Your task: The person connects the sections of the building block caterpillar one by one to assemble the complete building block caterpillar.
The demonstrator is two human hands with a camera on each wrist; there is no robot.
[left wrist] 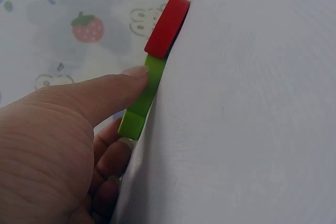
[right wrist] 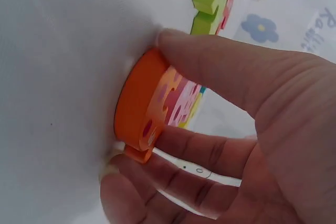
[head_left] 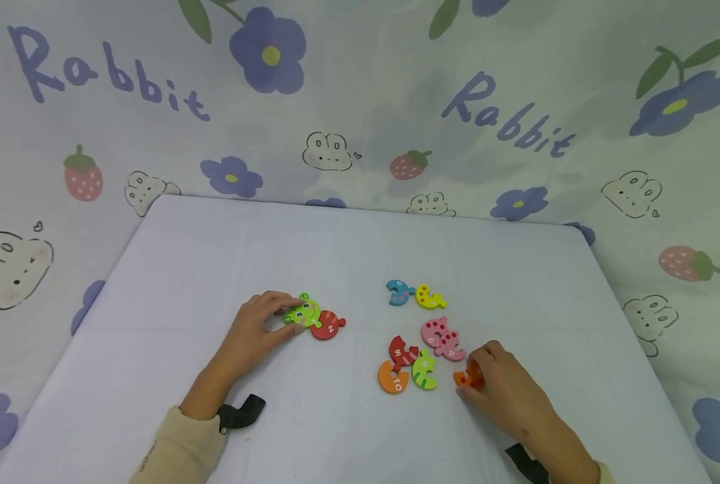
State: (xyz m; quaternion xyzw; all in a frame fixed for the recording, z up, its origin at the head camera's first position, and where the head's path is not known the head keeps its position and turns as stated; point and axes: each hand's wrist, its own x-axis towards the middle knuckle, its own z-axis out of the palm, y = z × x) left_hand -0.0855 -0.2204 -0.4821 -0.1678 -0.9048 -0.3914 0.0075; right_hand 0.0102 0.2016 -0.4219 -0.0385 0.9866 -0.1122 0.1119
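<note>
Ten small coloured puzzle pieces are on my feed, spread over the white table, and two of them are in fingers. I have the left hand pinching the green face piece by its left part, thumb on the near side and fingers on the far side. The red piece marked 2 touches that face's right side, its knob pointing right. Across the table I have the right hand gripping the spotted orange piece between thumb and fingers; they cover part of it, so I cannot read its number.

Between the hands I see what crowds the way. Just beside the right fingers is the lower pink piece, touching the upper pink piece. To the left lie the striped green piece, the red piece marked 8 and the orange piece marked 10; the two reds and oranges there touch, but I cannot tell whether the green does. Farther back, the blue piece and the yellow piece lie side by side. A black wrist piece juts out by the left sleeve.
</note>
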